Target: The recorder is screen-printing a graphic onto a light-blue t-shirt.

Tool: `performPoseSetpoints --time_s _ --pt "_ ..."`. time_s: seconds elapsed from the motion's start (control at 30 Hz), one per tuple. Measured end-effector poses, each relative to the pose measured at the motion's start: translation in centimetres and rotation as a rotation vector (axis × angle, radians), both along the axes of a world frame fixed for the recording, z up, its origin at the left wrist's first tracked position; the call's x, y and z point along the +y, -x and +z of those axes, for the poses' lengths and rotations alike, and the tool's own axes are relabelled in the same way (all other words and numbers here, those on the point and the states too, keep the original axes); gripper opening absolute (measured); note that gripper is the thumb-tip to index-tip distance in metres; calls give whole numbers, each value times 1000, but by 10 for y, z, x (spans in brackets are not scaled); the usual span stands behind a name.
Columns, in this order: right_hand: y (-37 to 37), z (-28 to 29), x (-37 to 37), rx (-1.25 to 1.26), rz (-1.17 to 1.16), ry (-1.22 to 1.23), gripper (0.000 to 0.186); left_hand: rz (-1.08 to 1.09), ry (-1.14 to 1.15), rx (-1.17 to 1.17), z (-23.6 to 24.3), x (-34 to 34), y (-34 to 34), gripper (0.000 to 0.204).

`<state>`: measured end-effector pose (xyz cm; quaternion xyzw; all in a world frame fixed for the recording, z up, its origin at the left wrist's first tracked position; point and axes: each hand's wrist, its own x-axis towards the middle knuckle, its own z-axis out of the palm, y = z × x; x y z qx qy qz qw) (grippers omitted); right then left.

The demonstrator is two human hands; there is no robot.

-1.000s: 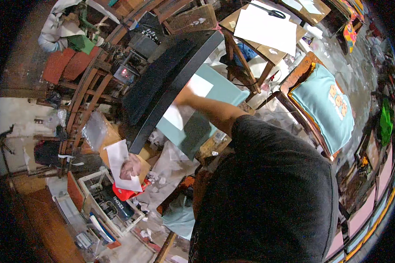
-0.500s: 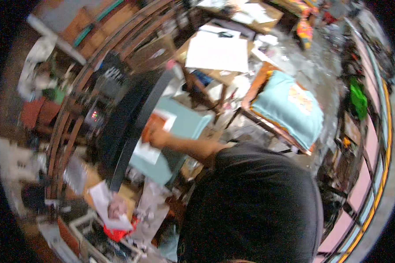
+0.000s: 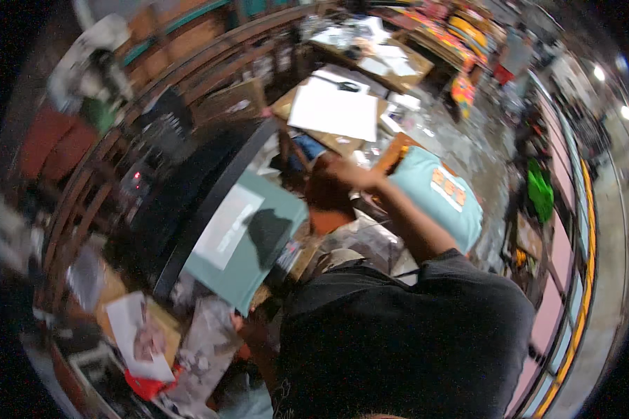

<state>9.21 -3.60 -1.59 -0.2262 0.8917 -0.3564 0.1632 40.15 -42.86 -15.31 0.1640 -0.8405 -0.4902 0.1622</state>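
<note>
A teal cloth (image 3: 269, 209) with a pale rectangular print (image 3: 227, 227) lies flat beside the raised dark slab of a press (image 3: 203, 202). My right hand (image 3: 346, 173) is to the right of the cloth, its fingers closed on a blurred, orange-brown sheet (image 3: 332, 216) that hangs below it. My left hand (image 3: 241, 327) is low, by the near corner of the teal cloth; its fingers are dim and partly hidden. A stack of teal cloths (image 3: 433, 192), with an orange and white print on top, rests on an orange-edged stand beyond my right forearm.
White sheets with a dark tool (image 3: 342, 86) lie on a board farther off. More papers (image 3: 391, 59) cover a table behind. At lower left are a picture sheet (image 3: 143, 339) and a red item (image 3: 147, 384). A green bag (image 3: 539, 190) hangs by the railing at right.
My right hand has moved right, off the teal cloth, carrying the orange sheet. The pale print on the cloth is now uncovered. My left hand has come into view, and the view has shifted.
</note>
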Motion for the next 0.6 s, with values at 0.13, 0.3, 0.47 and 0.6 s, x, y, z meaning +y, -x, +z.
performPoseSetpoints --time_s 0.13,0.3,0.47,0.6 --pt "6 171 -42 97 -359 622 35 -35 -65 29 -60 -13 -1 34" --pt "66 211 -139 797 -14 555 30 296 -1537 -34 -104 -24 -5 35" --pt "54 194 -248 411 554 -92 54 91 -906 33 -102 -26 -21 38" --pt "6 235 -227 269 606 -149 73 369 -1377 -73 -124 -27 -35 36"
